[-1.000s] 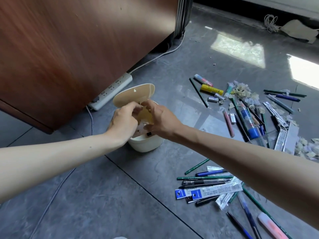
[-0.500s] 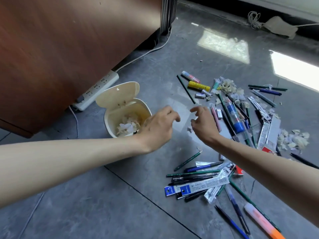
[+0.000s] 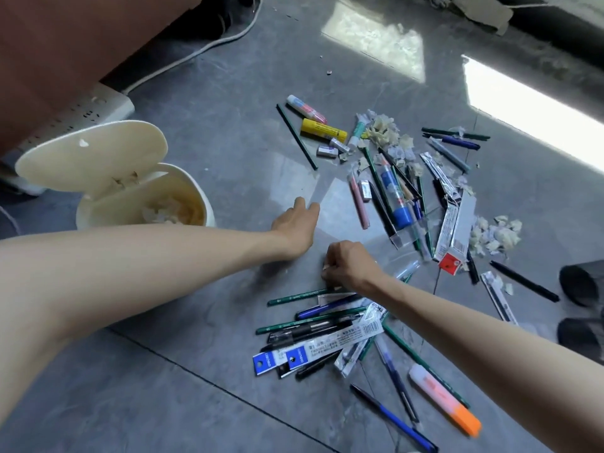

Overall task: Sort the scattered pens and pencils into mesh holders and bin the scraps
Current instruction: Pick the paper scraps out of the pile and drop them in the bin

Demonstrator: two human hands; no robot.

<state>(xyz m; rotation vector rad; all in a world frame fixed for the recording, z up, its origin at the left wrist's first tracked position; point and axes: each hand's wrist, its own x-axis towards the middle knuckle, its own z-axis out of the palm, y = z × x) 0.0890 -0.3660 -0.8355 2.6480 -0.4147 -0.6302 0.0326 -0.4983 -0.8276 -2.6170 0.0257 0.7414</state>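
Note:
A cream bin point(image 3: 98, 212) with its lid point(image 3: 94, 158) flipped up stands at the left, paper scraps inside. My left hand point(image 3: 295, 223) reaches flat over the grey floor, fingers apart, holding nothing. My right hand point(image 3: 348, 266) is curled low near a green pencil point(image 3: 300, 295), fingertips pinched on a small pale scrap point(image 3: 326, 267). Pens and pencils lie scattered in two heaps, a near heap point(image 3: 327, 335) and a far heap point(image 3: 392, 191). Scrap piles lie at the far middle point(image 3: 385, 132) and at the right point(image 3: 496, 237). Two dark mesh holders point(image 3: 581, 286) lie at the right edge.
A wooden cabinet point(image 3: 65, 37) fills the upper left, with a white power strip point(image 3: 81, 109) and cable point(image 3: 202, 47) on the floor beside it. Refill packets point(image 3: 313, 351) lie on the near pens. An orange-tipped highlighter point(image 3: 447, 400) lies near the bottom right.
Both hands left the bin and swung right over the floor. The right hand dropped down next to the near pens and closed its fingertips; the view turned right, bringing the holders in.

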